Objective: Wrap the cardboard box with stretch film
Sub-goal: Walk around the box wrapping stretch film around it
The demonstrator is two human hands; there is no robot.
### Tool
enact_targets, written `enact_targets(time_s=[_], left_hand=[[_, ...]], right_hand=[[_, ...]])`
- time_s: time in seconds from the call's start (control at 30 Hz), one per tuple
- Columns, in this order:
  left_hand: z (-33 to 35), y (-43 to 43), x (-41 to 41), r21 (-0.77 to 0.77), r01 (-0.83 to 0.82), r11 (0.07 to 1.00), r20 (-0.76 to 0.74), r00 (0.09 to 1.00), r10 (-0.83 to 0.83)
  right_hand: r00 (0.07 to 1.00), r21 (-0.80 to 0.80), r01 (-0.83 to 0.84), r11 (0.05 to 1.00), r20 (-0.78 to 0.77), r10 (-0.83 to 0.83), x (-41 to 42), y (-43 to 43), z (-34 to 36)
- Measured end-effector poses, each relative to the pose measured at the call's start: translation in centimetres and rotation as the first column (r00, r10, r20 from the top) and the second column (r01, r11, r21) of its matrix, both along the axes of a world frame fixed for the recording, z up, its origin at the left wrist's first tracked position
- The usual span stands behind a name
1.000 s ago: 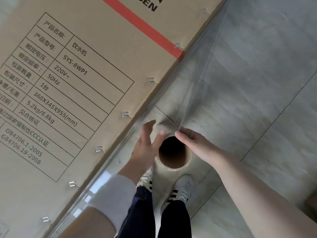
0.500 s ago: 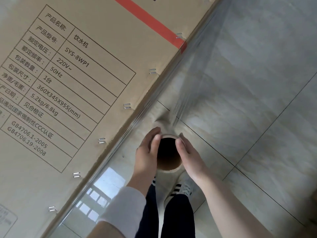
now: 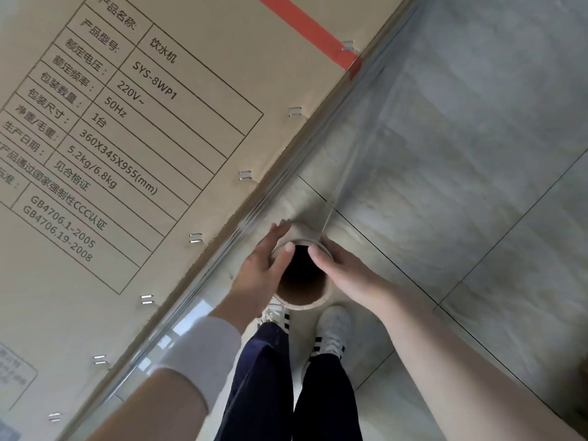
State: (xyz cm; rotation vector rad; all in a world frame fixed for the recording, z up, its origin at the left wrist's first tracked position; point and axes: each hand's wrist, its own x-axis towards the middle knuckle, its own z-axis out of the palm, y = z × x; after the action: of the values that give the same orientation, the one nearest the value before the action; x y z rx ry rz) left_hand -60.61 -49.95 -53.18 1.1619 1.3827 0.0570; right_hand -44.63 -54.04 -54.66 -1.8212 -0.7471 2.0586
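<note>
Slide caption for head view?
Left hand and right hand hold the film roll, stretch film stretched to the cardboard box.

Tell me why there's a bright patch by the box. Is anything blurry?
Head view: that patch is window glare beside the tan cardboard box; left hand fingertips on the brown cardboard-cored film roll are motion-blurred; clear stretch film shows streaky shine.

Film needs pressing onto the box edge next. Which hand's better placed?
Probably left. The left hand holds the film roll on its box side, nearest the cardboard box; the right hand holds the far side.
</note>
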Motion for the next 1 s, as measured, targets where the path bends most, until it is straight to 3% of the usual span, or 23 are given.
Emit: enact_targets(time_s=[0.1,0.2,0.27,0.33,0.4,0.53,0.67,0.77,0.83,0.93,1.0], left_hand=[[0.0,0.1,-0.5,-0.013,0.007,1.000,0.062,0.998,-0.007],[0.1,-1.6,-0.2,0.051,-0.142,0.989,-0.010,0.990,0.143],[0.5,-3.3,0.1,0.074,-0.304,0.950,-0.026,0.952,0.306],[1.6,-5.1,0.3,0.070,-0.506,0.860,-0.046,0.859,0.510],[3.2,-6.6,0.7,0.067,-0.616,0.785,-0.144,0.773,0.618],[3.2,-9.3,-0.4,0.001,-0.633,0.774,-0.134,0.767,0.628],[1.7,-9.1,-3.8,-0.156,-0.454,0.877,-0.087,0.891,0.446],[1.1,-6.1,-6.1,-0.003,-0.167,0.986,-0.071,0.984,0.166],[0.4,-3.8,-6.4,0.020,-0.008,1.000,0.037,0.999,0.008],[-1.0,-2.5,-5.4,-0.056,0.253,0.966,0.181,0.954,-0.240],[-1.6,-2.8,-5.1,-0.085,0.281,0.956,0.187,0.947,-0.262]], right_hand=[[0.974,-0.067,0.171,0.983,-0.138,-0.179,-0.7,-1.2,0.3],[0.940,-0.079,0.341,0.937,0.018,-0.341,-2.9,-3.6,0.5],[0.930,-0.057,0.368,0.928,0.036,-0.366,-4.4,-4.2,1.1],[0.937,-0.018,0.344,0.939,0.065,-0.343,-5.4,-3.9,2.0],[0.971,0.034,0.213,0.976,0.103,-0.216,-4.9,-3.3,2.5],[0.994,0.004,0.008,1.000,0.105,-0.008,-4.2,-3.5,2.3],[0.993,-0.013,0.010,1.000,0.120,-0.009,-4.6,-3.5,1.6],[0.991,-0.022,0.076,0.997,0.109,-0.073,-4.7,-4.4,1.2],[0.991,-0.027,0.098,0.995,0.091,-0.095,-4.7,-5.0,1.0],[0.988,-0.021,0.135,0.991,0.074,-0.134,-4.8,-5.2,0.9],[0.957,0.010,0.275,0.962,0.093,-0.274,-5.6,-6.4,0.6]])
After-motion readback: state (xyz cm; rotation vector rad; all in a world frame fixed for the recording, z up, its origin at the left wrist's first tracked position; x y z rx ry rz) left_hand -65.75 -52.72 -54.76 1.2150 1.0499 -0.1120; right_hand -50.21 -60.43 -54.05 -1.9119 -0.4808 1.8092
